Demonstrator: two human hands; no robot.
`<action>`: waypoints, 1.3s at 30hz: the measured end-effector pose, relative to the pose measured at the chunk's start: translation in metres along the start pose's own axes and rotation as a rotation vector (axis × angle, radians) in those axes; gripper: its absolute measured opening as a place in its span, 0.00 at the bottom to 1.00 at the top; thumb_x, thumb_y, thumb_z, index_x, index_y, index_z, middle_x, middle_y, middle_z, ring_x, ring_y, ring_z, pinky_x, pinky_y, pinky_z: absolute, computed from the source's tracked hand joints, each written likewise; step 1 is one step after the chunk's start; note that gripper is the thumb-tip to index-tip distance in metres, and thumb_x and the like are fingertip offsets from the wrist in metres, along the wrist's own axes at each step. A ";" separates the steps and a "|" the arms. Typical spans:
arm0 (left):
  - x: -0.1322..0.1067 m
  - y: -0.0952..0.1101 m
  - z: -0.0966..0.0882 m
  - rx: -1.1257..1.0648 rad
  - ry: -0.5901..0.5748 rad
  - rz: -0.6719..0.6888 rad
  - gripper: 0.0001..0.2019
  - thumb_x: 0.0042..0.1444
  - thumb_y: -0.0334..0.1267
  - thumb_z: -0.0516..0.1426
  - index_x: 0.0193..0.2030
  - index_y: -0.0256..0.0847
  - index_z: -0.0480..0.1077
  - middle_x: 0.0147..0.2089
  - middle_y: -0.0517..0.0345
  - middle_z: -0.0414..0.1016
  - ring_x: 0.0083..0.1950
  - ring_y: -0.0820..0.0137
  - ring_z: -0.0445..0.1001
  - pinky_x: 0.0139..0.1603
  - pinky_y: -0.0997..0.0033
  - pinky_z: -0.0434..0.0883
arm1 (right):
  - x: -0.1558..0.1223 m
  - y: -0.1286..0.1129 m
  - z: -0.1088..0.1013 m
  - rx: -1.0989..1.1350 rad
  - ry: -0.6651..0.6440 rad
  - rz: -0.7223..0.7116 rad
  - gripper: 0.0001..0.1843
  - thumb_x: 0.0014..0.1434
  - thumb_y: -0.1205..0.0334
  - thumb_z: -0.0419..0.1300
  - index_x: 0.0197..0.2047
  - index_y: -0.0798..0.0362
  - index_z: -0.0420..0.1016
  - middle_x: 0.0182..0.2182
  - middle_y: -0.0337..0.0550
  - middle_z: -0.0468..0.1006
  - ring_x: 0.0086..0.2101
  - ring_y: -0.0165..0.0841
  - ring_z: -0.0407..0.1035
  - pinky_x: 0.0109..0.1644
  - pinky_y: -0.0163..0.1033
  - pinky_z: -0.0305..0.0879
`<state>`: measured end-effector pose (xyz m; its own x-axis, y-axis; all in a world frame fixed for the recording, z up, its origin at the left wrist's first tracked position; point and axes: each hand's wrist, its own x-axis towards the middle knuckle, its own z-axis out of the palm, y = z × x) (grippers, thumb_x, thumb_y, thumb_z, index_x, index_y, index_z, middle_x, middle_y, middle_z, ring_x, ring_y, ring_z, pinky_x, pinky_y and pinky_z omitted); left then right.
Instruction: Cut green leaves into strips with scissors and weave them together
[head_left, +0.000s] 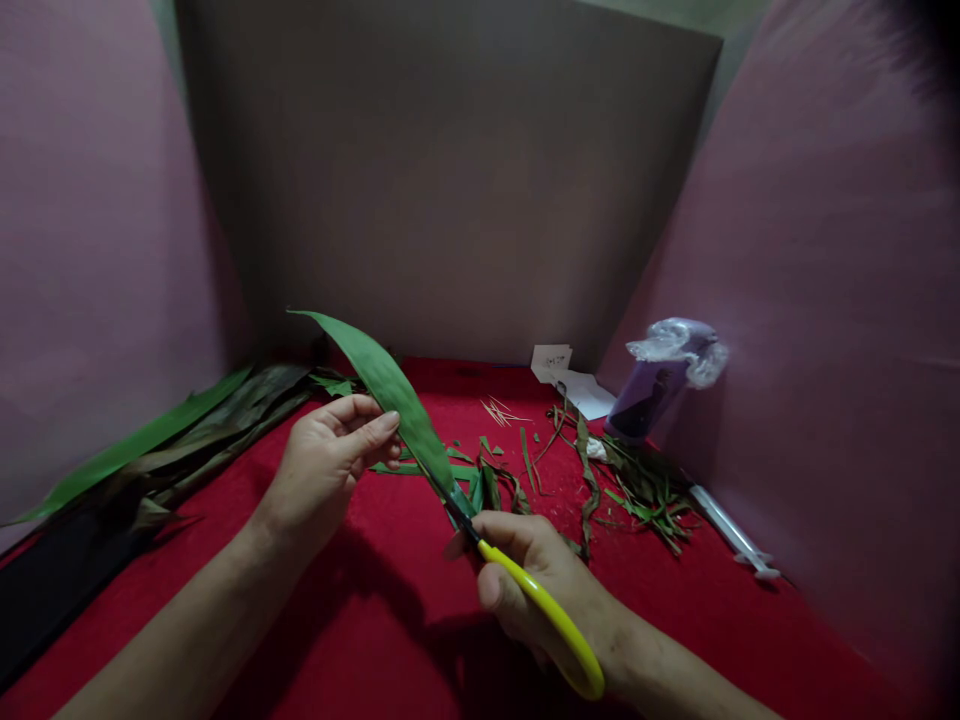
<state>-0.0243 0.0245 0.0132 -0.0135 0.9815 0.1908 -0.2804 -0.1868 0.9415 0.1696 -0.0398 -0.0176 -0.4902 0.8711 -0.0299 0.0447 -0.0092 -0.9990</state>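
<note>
Between the thumb and fingers of my left hand [322, 465] a long green leaf [394, 385] is pinched by its edge, its tip pointing up and to the left. Yellow-handled scissors [540, 600] are gripped in my right hand [536, 570]. Their dark blades lie along the lower end of the leaf, which partly hides them. Behind and below the blades, leaf scraps [491, 485] and thin strips are scattered on the red cloth [375, 600]. Both hands are held above the cloth.
Long green and dried leaves [217, 430] lie along the left wall beside a black item [64, 580]. Toothpick-like sticks [501, 412], white paper [585, 393], leaf trimmings [652, 490], a purple container [649, 395] topped with clear plastic, and a syringe-like tube [731, 530] sit farther back and right.
</note>
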 end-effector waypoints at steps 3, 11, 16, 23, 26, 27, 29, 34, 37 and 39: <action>0.000 0.000 -0.001 0.003 0.000 0.004 0.06 0.45 0.32 0.62 0.29 0.35 0.68 0.27 0.59 0.74 0.26 0.73 0.72 0.30 0.71 0.70 | 0.002 0.001 0.001 0.030 0.006 0.035 0.25 0.45 0.41 0.62 0.34 0.55 0.67 0.14 0.26 0.55 0.14 0.19 0.47 0.16 0.28 0.43; 0.000 0.000 -0.001 0.011 0.003 0.003 0.06 0.46 0.32 0.62 0.28 0.35 0.67 0.26 0.60 0.73 0.25 0.75 0.71 0.29 0.73 0.70 | 0.003 0.002 0.001 -0.011 0.027 0.013 0.23 0.45 0.45 0.63 0.35 0.56 0.68 0.15 0.26 0.54 0.15 0.19 0.45 0.17 0.28 0.41; 0.002 0.000 -0.001 0.009 0.005 0.004 0.06 0.46 0.32 0.62 0.28 0.36 0.67 0.25 0.61 0.72 0.25 0.74 0.71 0.29 0.73 0.70 | 0.000 0.000 0.000 -0.133 0.029 -0.062 0.32 0.45 0.35 0.58 0.38 0.57 0.69 0.16 0.28 0.52 0.17 0.21 0.43 0.18 0.30 0.39; 0.001 0.003 0.000 -0.001 0.012 -0.005 0.07 0.44 0.32 0.62 0.27 0.36 0.67 0.24 0.62 0.72 0.23 0.75 0.71 0.28 0.73 0.70 | 0.001 0.002 -0.002 -0.175 0.010 -0.107 0.31 0.48 0.34 0.54 0.36 0.57 0.67 0.17 0.28 0.51 0.17 0.21 0.43 0.18 0.30 0.39; 0.000 0.004 -0.001 -0.001 0.013 -0.006 0.07 0.43 0.32 0.63 0.27 0.36 0.67 0.24 0.61 0.72 0.23 0.74 0.71 0.29 0.72 0.70 | 0.002 0.002 -0.003 -0.183 -0.010 -0.108 0.33 0.48 0.33 0.53 0.38 0.57 0.67 0.16 0.28 0.52 0.17 0.21 0.43 0.18 0.31 0.40; -0.001 0.004 -0.001 0.001 0.008 -0.006 0.07 0.43 0.32 0.63 0.27 0.36 0.67 0.24 0.61 0.73 0.23 0.74 0.71 0.29 0.72 0.70 | 0.002 0.001 -0.003 -0.190 -0.018 -0.111 0.33 0.48 0.33 0.53 0.39 0.57 0.67 0.16 0.28 0.52 0.17 0.21 0.44 0.18 0.31 0.40; -0.002 0.004 -0.001 0.002 -0.003 -0.014 0.07 0.43 0.32 0.63 0.27 0.36 0.67 0.24 0.61 0.73 0.23 0.74 0.72 0.29 0.72 0.70 | 0.002 0.001 -0.004 -0.203 -0.037 -0.115 0.33 0.49 0.34 0.53 0.41 0.57 0.67 0.16 0.29 0.53 0.17 0.21 0.45 0.18 0.31 0.41; -0.002 0.003 0.000 0.002 -0.002 -0.021 0.07 0.42 0.32 0.63 0.27 0.37 0.68 0.24 0.61 0.74 0.23 0.73 0.72 0.28 0.72 0.70 | 0.002 0.003 -0.005 -0.179 -0.040 -0.095 0.32 0.50 0.35 0.53 0.42 0.57 0.67 0.16 0.29 0.54 0.16 0.21 0.46 0.18 0.30 0.42; -0.002 0.003 0.000 -0.004 -0.011 -0.020 0.07 0.42 0.33 0.63 0.27 0.37 0.68 0.25 0.61 0.74 0.24 0.73 0.72 0.29 0.72 0.70 | 0.002 0.004 -0.006 -0.184 -0.058 -0.105 0.32 0.50 0.34 0.53 0.43 0.57 0.66 0.16 0.28 0.54 0.16 0.21 0.46 0.18 0.30 0.42; -0.001 0.003 0.001 -0.004 -0.007 -0.024 0.07 0.42 0.33 0.63 0.27 0.37 0.68 0.24 0.61 0.74 0.24 0.74 0.72 0.29 0.72 0.70 | 0.003 0.004 -0.006 -0.194 -0.068 -0.109 0.33 0.50 0.34 0.52 0.42 0.57 0.66 0.16 0.29 0.54 0.16 0.21 0.47 0.18 0.30 0.43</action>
<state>-0.0244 0.0224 0.0163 -0.0005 0.9854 0.1703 -0.2848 -0.1634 0.9446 0.1737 -0.0346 -0.0214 -0.5587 0.8265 0.0690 0.1518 0.1837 -0.9712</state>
